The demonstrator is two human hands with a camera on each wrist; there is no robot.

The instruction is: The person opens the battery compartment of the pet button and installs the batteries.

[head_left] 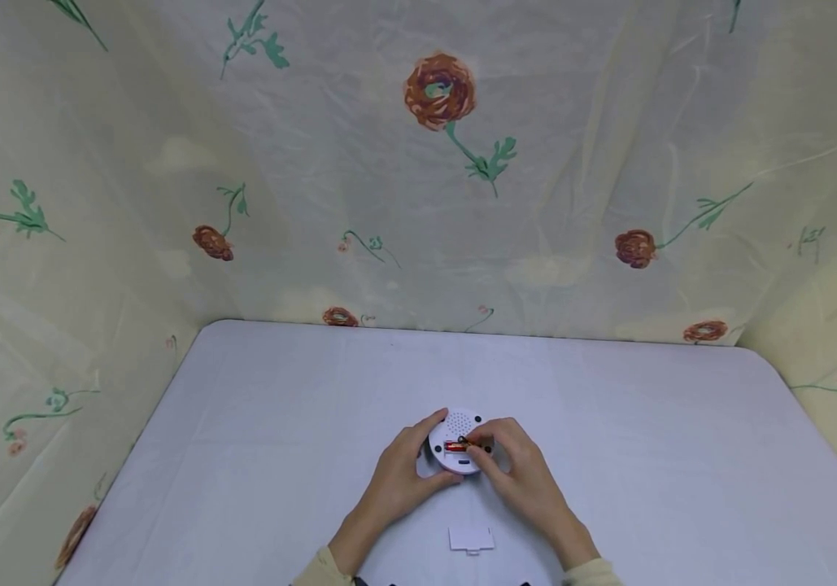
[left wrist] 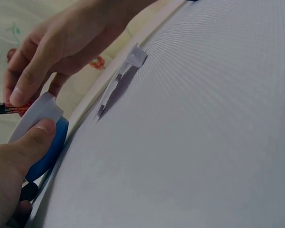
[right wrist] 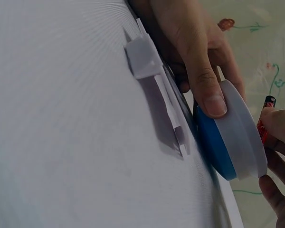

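Observation:
My left hand (head_left: 399,474) grips the rim of a round white device (head_left: 459,422), thumb at the near edge and fingers at the far side. The device's upward face has speaker holes, dark feet and an uncovered battery slot; its underside is blue in the wrist views. A red-orange battery (head_left: 453,446) shows at the slot. My right hand (head_left: 524,474) pinches a small red battery with a black end (left wrist: 8,108) between thumb and fingers, tilted above the device's face. The fingertips partly hide the slot.
A white battery cover (head_left: 471,539) with a small tab lies on the white table (head_left: 301,407), near me between the forearms. Flowered cloth (head_left: 359,163) hangs behind the table and along both sides.

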